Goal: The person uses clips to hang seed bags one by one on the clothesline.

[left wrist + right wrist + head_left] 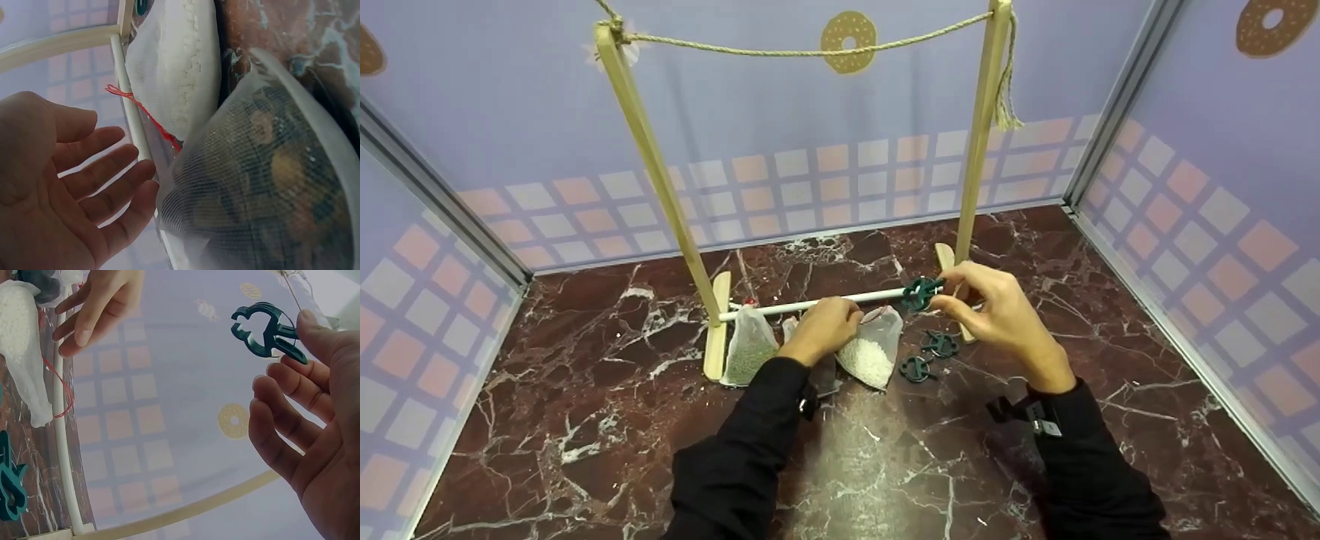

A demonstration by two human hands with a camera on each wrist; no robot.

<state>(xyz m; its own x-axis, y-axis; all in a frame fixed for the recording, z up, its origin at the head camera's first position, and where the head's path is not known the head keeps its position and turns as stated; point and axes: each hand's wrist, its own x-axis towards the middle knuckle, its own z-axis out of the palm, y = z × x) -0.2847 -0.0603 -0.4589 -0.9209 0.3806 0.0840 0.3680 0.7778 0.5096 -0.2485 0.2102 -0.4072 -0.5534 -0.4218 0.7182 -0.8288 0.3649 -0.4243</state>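
Note:
Between thumb and index finger, my right hand pinches a dark green plastic clip by its handles, above the right end of a white rod. My left hand hovers by the middle of the rod, its fingers loosely bent and holding nothing in the left wrist view. Below it lies a mesh bag with brown and dark pieces, mostly hidden by the hand in the head view. To its right is a mesh bag of white grains with a red drawstring. A mesh bag of green grains lies left.
Two more green clips, one nearer and one farther, lie right of the bags. Wooden posts rise at left and right, with a rope strung between their tops. Patterned walls enclose the dark marbled surface.

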